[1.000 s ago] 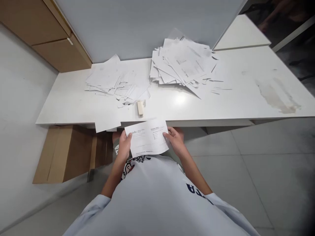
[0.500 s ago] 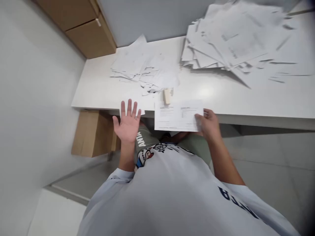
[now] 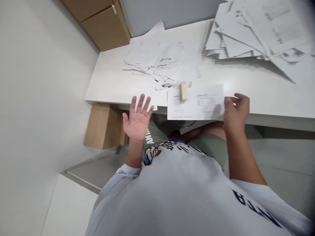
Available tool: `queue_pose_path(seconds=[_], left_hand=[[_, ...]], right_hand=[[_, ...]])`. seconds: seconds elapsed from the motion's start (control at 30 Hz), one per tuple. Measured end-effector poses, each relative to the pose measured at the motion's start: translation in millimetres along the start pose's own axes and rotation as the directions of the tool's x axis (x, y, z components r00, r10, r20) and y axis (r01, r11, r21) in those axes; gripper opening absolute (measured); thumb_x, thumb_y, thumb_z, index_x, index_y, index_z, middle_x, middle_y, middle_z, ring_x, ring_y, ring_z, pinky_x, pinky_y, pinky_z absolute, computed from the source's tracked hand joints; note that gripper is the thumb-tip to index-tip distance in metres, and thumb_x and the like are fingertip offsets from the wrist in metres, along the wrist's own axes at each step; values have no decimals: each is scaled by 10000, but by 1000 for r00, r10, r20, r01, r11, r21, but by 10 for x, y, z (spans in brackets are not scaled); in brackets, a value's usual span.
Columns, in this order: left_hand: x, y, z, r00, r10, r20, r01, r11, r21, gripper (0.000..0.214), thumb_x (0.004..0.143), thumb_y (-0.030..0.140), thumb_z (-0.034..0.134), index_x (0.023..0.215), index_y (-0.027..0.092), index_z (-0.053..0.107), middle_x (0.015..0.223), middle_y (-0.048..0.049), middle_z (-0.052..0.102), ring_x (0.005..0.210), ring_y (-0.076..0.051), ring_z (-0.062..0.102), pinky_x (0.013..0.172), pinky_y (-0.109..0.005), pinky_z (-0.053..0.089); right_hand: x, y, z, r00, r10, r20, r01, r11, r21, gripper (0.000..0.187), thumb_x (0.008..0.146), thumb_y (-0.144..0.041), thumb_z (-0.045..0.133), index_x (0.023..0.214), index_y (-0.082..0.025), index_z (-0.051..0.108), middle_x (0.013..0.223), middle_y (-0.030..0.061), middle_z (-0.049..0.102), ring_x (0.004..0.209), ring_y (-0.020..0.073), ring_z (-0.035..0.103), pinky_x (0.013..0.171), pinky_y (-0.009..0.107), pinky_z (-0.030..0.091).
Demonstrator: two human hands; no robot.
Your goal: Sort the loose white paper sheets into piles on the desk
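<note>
My left hand (image 3: pixel 138 121) is raised palm up in front of the table edge, fingers spread, holding nothing. To its right a printed sheet of paper (image 3: pixel 209 103) lies on the white table with its front edge jutting over the side. A small cream-coloured block (image 3: pixel 184 91) rests at the sheet's upper left part. Just beyond the sheet's right edge is my right hand (image 3: pixel 236 111), its fingers loosely bent and the thumb apart from them. The thumb tip is close beside the paper; nothing shows in the grasp.
Loose papers (image 3: pixel 147 54) spread across the back left of the white table (image 3: pixel 108 82). A taller, untidy paper stack (image 3: pixel 253 36) covers the back right. Brown cabinets (image 3: pixel 107 28) stand at the left rear, and a cardboard box (image 3: pixel 98 126) sits below the table.
My right hand has let go of the printed sheet and moved off its right edge. The sheet lies farther onto the table. My left hand stays spread; the whole view has shifted.
</note>
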State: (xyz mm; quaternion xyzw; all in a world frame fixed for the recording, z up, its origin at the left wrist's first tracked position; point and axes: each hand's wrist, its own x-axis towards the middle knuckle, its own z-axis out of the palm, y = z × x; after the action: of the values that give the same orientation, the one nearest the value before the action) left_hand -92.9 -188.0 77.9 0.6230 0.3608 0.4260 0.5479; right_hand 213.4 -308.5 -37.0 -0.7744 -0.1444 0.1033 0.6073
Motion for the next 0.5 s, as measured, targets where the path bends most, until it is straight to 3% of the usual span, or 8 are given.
queue_pose_path(seconds=[0.07,0.13,0.2,0.3,0.4,0.5], left_hand=[[193,-46,23,997,65,32,-66,998,23,607,940,654,318,1436,317,412,1475,-48,473,1398,-307,399,1109,-493,384],[485,-224,66,992,101,69,-110,985,131,575,917,629,425,1368,281,500,1462,-57,494,1405,-291,385,1165,-465,302],[822,-476,142,987,83,135,-121,945,304,563,870,596,540,1319,257,556,1473,-72,487,1437,-289,328,1214,-449,180],[1225,-802,198,966,44,256,-182,820,543,636,799,568,633,1320,209,565,1514,-129,432,1493,-353,156,1206,-545,-8],[1400,-946,32,943,11,331,-257,657,708,674,826,565,579,1378,182,517,1558,-164,345,1495,-394,100,1167,-626,-28],[1458,-949,-287,937,-68,343,-275,463,843,699,902,559,418,1469,150,407,1595,-168,253,1495,-388,106,1173,-618,35]], right_hand=[[114,-80,-83,996,-76,-45,73,995,-72,439,843,-412,483,1214,-179,508,1227,169,613,1002,229,639,887,446,500],[282,-122,-182,985,-169,-32,156,958,-241,473,898,-443,386,1261,-162,498,1330,189,554,1176,257,571,991,479,450],[480,-99,-288,975,-219,46,215,861,-460,547,919,-478,357,1333,-139,467,1448,212,449,1361,293,412,1106,526,329],[742,15,-425,981,-151,118,190,700,-689,726,904,-515,391,1462,-58,311,1576,255,209,1480,348,168,1166,582,168],[906,104,-480,989,-64,131,141,637,-757,807,902,-516,373,1502,-4,203,1594,265,133,1492,350,113,1178,587,113],[987,107,-461,991,-22,133,118,619,-776,804,911,-526,321,1503,8,214,1596,247,156,1489,339,132,1189,566,99]])
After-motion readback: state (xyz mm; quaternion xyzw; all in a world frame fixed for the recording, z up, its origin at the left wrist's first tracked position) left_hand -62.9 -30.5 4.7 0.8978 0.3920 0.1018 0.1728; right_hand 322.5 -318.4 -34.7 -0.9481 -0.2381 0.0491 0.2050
